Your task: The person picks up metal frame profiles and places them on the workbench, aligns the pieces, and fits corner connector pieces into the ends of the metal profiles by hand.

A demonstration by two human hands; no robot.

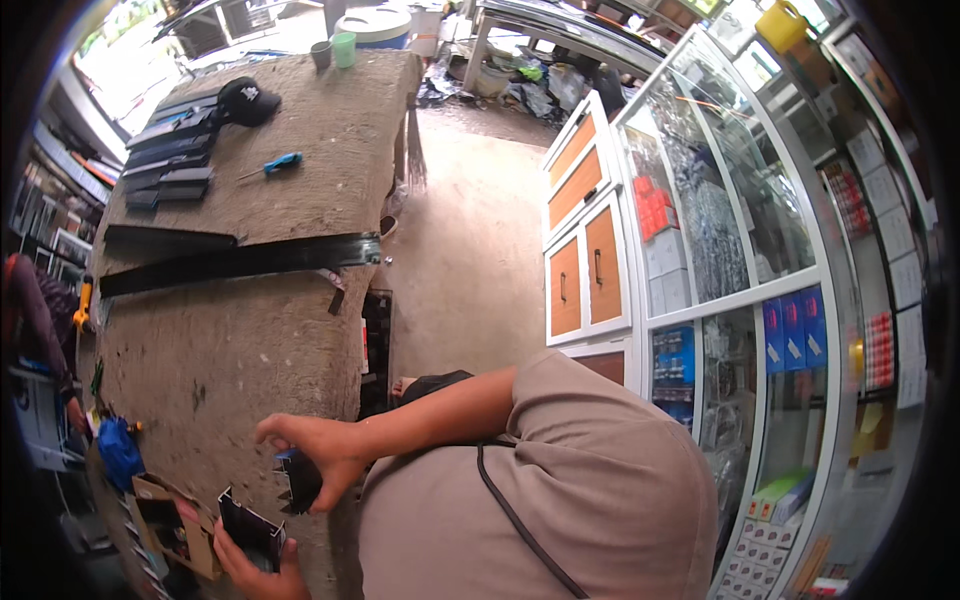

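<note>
My left hand, at the lower edge, has its fingers and thumb around a short black channel-shaped profile piece, its open cut end facing up. Just above and to the right of it, my right hand grips a second short dark profile piece with ridged edges and a bluish face. The two pieces are close together but apart. Both are over the near edge of a table covered in rough brown cloth.
Long black profiles lie across the table, with shorter dark pieces, a blue screwdriver and a cap beyond. A cardboard box and blue bag are left of my hands. Another person's arm shows at far left; a glass cabinet stands right.
</note>
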